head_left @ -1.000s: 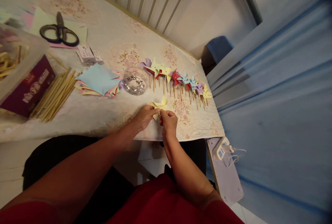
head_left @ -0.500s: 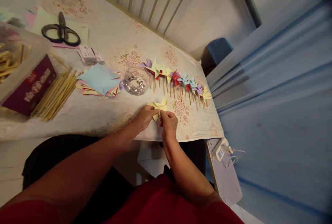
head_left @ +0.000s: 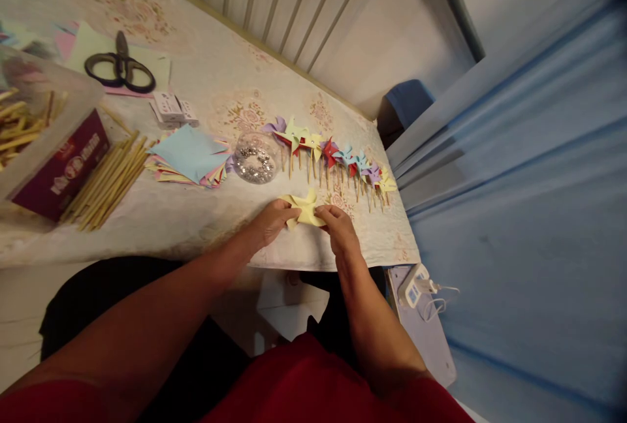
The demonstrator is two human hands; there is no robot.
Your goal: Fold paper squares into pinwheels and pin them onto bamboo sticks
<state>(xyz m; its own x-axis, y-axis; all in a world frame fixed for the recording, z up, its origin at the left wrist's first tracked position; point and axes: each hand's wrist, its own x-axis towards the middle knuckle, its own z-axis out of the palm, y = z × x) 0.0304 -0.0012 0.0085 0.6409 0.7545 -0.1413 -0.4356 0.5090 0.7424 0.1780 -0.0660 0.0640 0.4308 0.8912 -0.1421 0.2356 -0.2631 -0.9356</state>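
Between my hands, above the near part of the table, is a yellow paper pinwheel (head_left: 306,212) with curled blades. My left hand (head_left: 272,220) pinches its left side between thumb and fingers. On its right edge my right hand (head_left: 339,227) is closed, thumb on top. Just beyond the paper stands a round clear dish (head_left: 256,157) of small shiny pins. A row of finished pinwheels (head_left: 329,152) on sticks, in purple, yellow, red and blue, lies to the right of the dish.
To the left are a stack of coloured paper squares (head_left: 189,154), a bundle of thin sticks (head_left: 110,181) and a plastic tub (head_left: 78,142) holding more sticks. Scissors (head_left: 121,70) lie on paper behind small white boxes (head_left: 169,108). A power strip (head_left: 415,284) sits beyond the table's right edge.
My right hand has moved right, from the pinwheel's lower middle to its right edge. The paper now stretches wider between both hands. My left hand keeps its hold.
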